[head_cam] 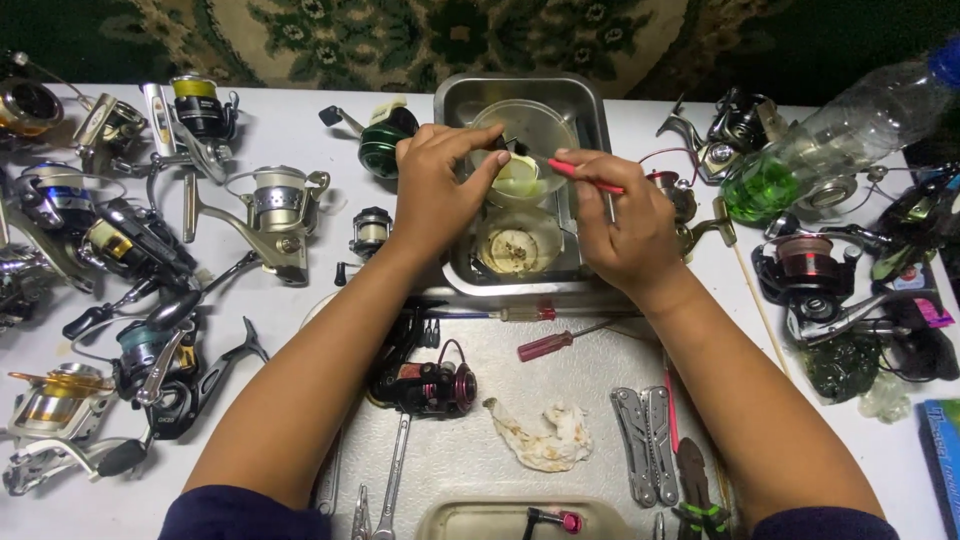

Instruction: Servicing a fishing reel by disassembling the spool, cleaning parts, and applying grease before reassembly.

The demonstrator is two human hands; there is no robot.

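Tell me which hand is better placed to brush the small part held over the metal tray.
Right, probably: the right hand holds the red-handled brush, its tip at the small part, which the left hand pinches above the metal tray.

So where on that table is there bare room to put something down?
Bare patches: between the rag and the red screwdriver, and the white strip between the silver reel and the steel tray. The left and right edges are crowded with reels.

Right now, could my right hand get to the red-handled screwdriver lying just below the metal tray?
Probably yes. The red-handled screwdriver lies bare on the mat just beneath the right hand, nothing over it. But that hand already pinches a thin red tool and would need to drop it.
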